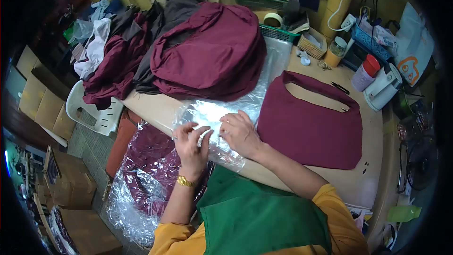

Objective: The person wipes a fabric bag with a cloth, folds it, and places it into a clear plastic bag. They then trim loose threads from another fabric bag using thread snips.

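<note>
My left hand (189, 148) is raised over the near edge of the table, its fingers curved and apart, with nothing visible between them. To its right my right hand (241, 135) rests at a clear plastic bag (266, 73), fingertips and thumb drawn together at the plastic. What exactly lies between those fingertips is too small to make out well. Beside my right forearm a maroon fabric shoulder bag (309, 127) lies flat, its strap loop pointing away from me. Beyond my hands rises a large pile of maroon fabric bags (207, 52), partly on top of the plastic.
Dark and maroon cloth (120, 66) heaps at the table's left end. Below it are a white plastic chair (96, 108) and a clear sack of maroon items (146, 179). A basket (311, 45), a jar (336, 49) and a white kettle (383, 87) line the far right.
</note>
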The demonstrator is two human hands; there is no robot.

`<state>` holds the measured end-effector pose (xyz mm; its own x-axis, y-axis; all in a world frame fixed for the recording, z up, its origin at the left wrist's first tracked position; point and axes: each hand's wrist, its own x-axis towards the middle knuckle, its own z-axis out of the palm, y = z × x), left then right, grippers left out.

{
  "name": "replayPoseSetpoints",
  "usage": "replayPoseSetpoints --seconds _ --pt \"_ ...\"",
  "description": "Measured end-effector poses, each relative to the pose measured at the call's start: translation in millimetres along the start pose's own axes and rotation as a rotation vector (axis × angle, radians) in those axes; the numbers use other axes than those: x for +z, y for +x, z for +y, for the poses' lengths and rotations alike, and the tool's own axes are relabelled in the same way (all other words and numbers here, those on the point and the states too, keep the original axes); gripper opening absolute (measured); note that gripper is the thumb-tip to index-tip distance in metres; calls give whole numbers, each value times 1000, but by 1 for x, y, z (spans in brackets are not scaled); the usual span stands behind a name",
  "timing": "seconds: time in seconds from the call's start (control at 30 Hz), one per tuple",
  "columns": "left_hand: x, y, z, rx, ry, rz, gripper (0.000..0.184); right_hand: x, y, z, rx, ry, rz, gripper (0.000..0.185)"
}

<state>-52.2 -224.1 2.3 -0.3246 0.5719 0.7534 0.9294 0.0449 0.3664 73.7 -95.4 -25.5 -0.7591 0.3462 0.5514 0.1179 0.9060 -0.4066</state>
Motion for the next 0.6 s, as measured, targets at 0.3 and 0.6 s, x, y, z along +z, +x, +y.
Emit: replayPoseSetpoints --seconds 0.3,0.6 --pt "53 -8 -43 -11 164 -623 60 -35 21 -28 -81 -1 219 13" --pt "47 -14 -60 49 -18 -487 34 -2 -39 -39 -13 211 -279 27"
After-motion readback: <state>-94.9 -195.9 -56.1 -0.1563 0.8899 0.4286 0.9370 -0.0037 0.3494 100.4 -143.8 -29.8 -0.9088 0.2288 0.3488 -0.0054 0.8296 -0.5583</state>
